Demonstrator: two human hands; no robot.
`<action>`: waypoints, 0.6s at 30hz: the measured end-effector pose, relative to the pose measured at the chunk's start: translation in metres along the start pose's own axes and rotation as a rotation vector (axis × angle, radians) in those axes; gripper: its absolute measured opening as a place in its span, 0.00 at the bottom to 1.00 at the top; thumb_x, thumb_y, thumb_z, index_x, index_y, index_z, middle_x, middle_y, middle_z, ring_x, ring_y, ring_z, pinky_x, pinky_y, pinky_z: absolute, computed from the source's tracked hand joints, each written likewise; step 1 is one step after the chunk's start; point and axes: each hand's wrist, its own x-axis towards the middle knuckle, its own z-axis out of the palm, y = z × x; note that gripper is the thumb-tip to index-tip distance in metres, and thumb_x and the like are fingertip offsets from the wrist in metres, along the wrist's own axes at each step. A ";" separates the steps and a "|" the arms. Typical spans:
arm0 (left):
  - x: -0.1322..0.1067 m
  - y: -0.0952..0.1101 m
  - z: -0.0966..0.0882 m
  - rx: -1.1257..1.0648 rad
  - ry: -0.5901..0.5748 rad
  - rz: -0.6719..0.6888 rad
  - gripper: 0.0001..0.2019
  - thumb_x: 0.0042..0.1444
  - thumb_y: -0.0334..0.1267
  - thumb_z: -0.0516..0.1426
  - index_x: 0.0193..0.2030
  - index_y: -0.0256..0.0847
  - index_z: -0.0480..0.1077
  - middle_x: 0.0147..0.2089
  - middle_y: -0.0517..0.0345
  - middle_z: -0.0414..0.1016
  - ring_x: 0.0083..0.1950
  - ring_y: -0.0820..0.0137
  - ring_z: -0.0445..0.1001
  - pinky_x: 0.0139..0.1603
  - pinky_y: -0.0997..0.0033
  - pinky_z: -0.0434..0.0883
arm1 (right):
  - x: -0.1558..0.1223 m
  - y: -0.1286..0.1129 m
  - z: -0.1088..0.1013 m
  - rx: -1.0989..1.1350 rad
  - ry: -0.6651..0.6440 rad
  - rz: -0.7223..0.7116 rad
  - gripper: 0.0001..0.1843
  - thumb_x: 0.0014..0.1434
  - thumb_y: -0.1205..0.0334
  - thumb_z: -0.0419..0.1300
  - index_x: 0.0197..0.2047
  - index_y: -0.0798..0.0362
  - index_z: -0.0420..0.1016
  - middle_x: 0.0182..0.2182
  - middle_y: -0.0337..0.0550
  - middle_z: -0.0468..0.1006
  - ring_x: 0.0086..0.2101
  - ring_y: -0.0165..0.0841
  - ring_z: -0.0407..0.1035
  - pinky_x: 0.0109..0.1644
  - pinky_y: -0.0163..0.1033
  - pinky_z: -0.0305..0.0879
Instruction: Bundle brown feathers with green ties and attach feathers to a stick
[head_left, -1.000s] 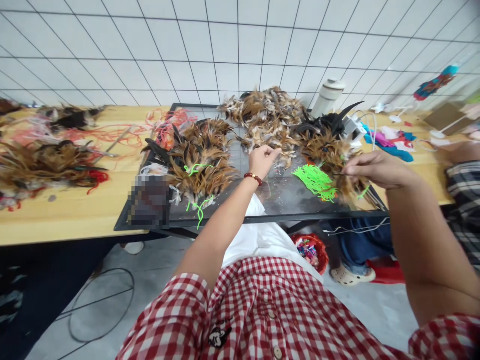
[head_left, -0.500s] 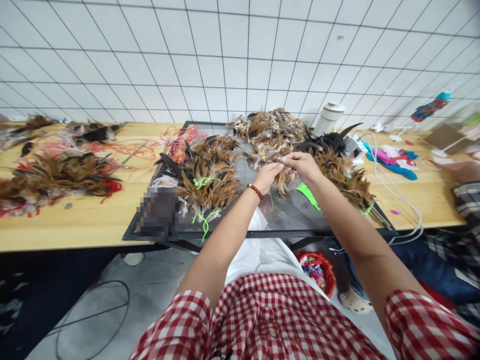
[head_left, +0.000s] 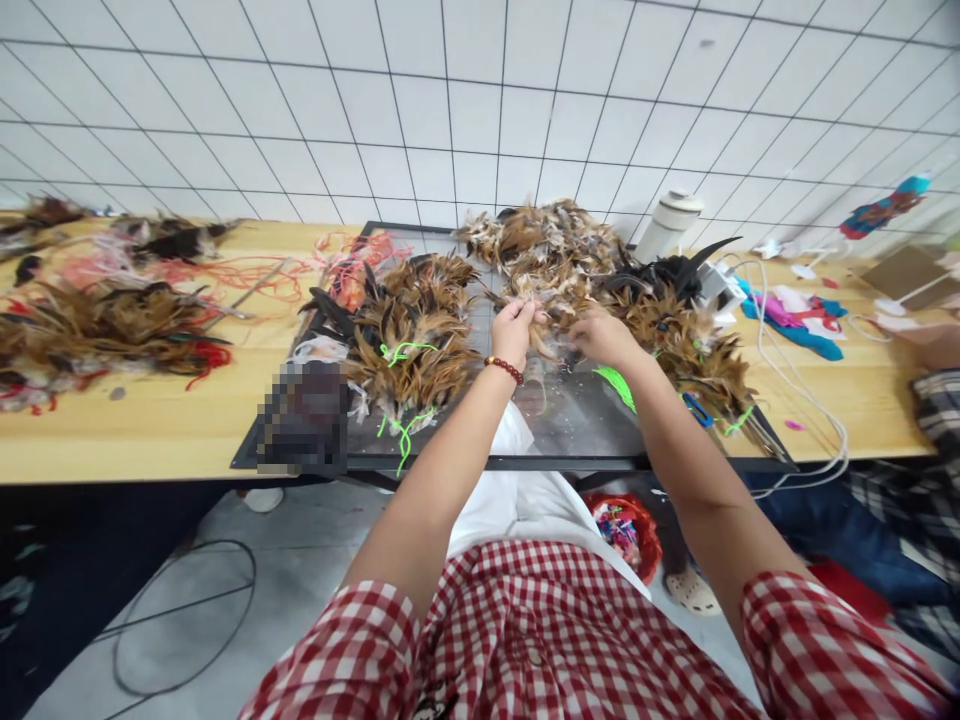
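My left hand (head_left: 516, 330), with a beaded bracelet at the wrist, is closed in a pinch on brown feathers (head_left: 539, 342) that hang from its fingertips. To its right, my right hand (head_left: 604, 338) is bent at the near edge of the loose feather heap (head_left: 551, 250). Its fingers are curled together, and what lies between them is hidden. Bright green strings (head_left: 616, 386) lie on the dark board (head_left: 555, 435) just under my right wrist. A bushy pile of brown feather bunches (head_left: 420, 340) with green ties sits left of my hands.
More brown feather bunches (head_left: 694, 340) and black feathers (head_left: 667, 275) lie on the right. Behind them stands a white bottle (head_left: 670, 225). A white cable (head_left: 806, 405) crosses the wooden table (head_left: 885, 420). A red basket (head_left: 637, 540) is on the floor. Another person's plaid sleeve (head_left: 936, 405) shows at right.
My hands have moved apart. The left hand has drawn slightly left with the feathers, while the right has shifted to the feather heap's edge. A blue-handled item now shows beside my right forearm.
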 end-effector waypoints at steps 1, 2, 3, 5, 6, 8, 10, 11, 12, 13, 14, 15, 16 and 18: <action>-0.001 -0.001 0.000 0.001 -0.005 -0.007 0.08 0.57 0.40 0.66 0.31 0.40 0.76 0.29 0.59 0.79 0.39 0.70 0.80 0.52 0.66 0.74 | 0.000 0.000 0.004 0.104 0.098 0.054 0.06 0.53 0.70 0.65 0.31 0.52 0.84 0.36 0.47 0.81 0.40 0.38 0.72 0.49 0.43 0.67; -0.001 -0.001 0.000 0.006 -0.010 -0.013 0.07 0.57 0.39 0.66 0.31 0.40 0.76 0.31 0.58 0.80 0.40 0.70 0.81 0.53 0.66 0.75 | 0.001 0.000 0.008 0.251 0.198 0.118 0.04 0.54 0.68 0.65 0.30 0.52 0.82 0.33 0.45 0.80 0.36 0.36 0.71 0.46 0.42 0.66; -0.002 -0.002 0.000 0.013 -0.012 -0.017 0.06 0.56 0.37 0.66 0.31 0.40 0.77 0.32 0.57 0.82 0.41 0.70 0.81 0.54 0.66 0.74 | 0.001 -0.001 0.012 0.427 0.283 0.186 0.02 0.53 0.65 0.66 0.29 0.52 0.80 0.30 0.42 0.79 0.33 0.34 0.69 0.42 0.41 0.65; -0.004 -0.002 0.001 0.034 -0.012 -0.022 0.04 0.56 0.35 0.66 0.31 0.39 0.78 0.33 0.57 0.82 0.41 0.70 0.80 0.56 0.65 0.74 | 0.001 -0.006 0.017 0.776 0.370 0.280 0.06 0.50 0.59 0.68 0.28 0.52 0.77 0.25 0.38 0.75 0.27 0.29 0.64 0.36 0.38 0.62; -0.005 -0.003 0.001 0.040 -0.012 -0.031 0.04 0.55 0.34 0.66 0.30 0.39 0.78 0.31 0.58 0.81 0.40 0.70 0.80 0.56 0.65 0.74 | 0.000 -0.009 0.019 0.912 0.381 0.289 0.09 0.49 0.57 0.69 0.28 0.52 0.76 0.24 0.36 0.74 0.25 0.28 0.63 0.35 0.37 0.60; -0.006 -0.004 0.001 0.022 -0.025 -0.060 0.05 0.55 0.34 0.66 0.30 0.39 0.77 0.28 0.58 0.78 0.36 0.71 0.79 0.53 0.66 0.75 | -0.003 -0.017 0.021 1.064 0.364 0.253 0.13 0.45 0.54 0.71 0.27 0.52 0.75 0.23 0.36 0.75 0.25 0.26 0.62 0.33 0.36 0.59; -0.007 -0.005 0.001 -0.010 -0.058 -0.086 0.05 0.55 0.33 0.66 0.29 0.38 0.77 0.27 0.59 0.78 0.35 0.72 0.78 0.51 0.67 0.75 | -0.007 -0.026 0.022 1.119 0.339 0.211 0.15 0.44 0.52 0.73 0.28 0.52 0.76 0.23 0.36 0.75 0.24 0.26 0.62 0.32 0.34 0.58; -0.007 -0.006 0.001 -0.016 -0.074 -0.092 0.05 0.54 0.32 0.66 0.28 0.38 0.77 0.27 0.59 0.78 0.35 0.72 0.77 0.50 0.68 0.75 | -0.009 -0.031 0.022 1.135 0.329 0.194 0.16 0.44 0.51 0.74 0.28 0.52 0.76 0.22 0.35 0.74 0.24 0.25 0.61 0.32 0.34 0.57; -0.007 -0.007 0.002 -0.016 -0.088 -0.095 0.05 0.53 0.31 0.66 0.28 0.38 0.78 0.28 0.59 0.79 0.35 0.72 0.77 0.50 0.69 0.74 | -0.010 -0.035 0.022 1.151 0.320 0.180 0.17 0.44 0.50 0.74 0.28 0.52 0.76 0.22 0.35 0.73 0.24 0.25 0.60 0.31 0.34 0.57; -0.007 -0.008 0.002 -0.011 -0.100 -0.098 0.04 0.53 0.31 0.67 0.28 0.39 0.78 0.29 0.59 0.80 0.35 0.73 0.77 0.50 0.69 0.74 | -0.011 -0.038 0.023 1.165 0.311 0.169 0.18 0.44 0.49 0.75 0.28 0.52 0.76 0.22 0.34 0.72 0.24 0.25 0.60 0.31 0.34 0.56; -0.008 -0.009 0.002 -0.006 -0.110 -0.100 0.04 0.52 0.31 0.67 0.28 0.39 0.79 0.29 0.59 0.81 0.36 0.73 0.77 0.50 0.69 0.73 | -0.011 -0.041 0.023 1.177 0.301 0.162 0.18 0.43 0.49 0.75 0.28 0.52 0.76 0.22 0.34 0.72 0.24 0.25 0.59 0.31 0.34 0.56; -0.008 -0.010 0.003 -0.006 -0.123 -0.100 0.03 0.52 0.31 0.68 0.28 0.39 0.80 0.30 0.59 0.81 0.36 0.73 0.77 0.50 0.69 0.73 | -0.011 -0.043 0.024 1.182 0.288 0.157 0.19 0.43 0.48 0.75 0.28 0.52 0.76 0.22 0.34 0.72 0.24 0.25 0.60 0.32 0.34 0.56; -0.008 -0.011 0.003 -0.014 -0.138 -0.100 0.02 0.51 0.31 0.68 0.29 0.39 0.81 0.30 0.59 0.82 0.36 0.72 0.77 0.51 0.69 0.73 | -0.010 -0.044 0.025 1.184 0.278 0.159 0.21 0.42 0.46 0.76 0.27 0.52 0.76 0.22 0.34 0.71 0.25 0.25 0.60 0.32 0.34 0.56; -0.010 -0.013 0.004 -0.039 -0.174 -0.095 0.01 0.50 0.32 0.69 0.30 0.39 0.82 0.32 0.58 0.84 0.38 0.72 0.78 0.53 0.68 0.73 | -0.010 -0.045 0.027 1.169 0.264 0.169 0.24 0.40 0.43 0.77 0.26 0.52 0.75 0.21 0.34 0.71 0.25 0.25 0.59 0.32 0.34 0.55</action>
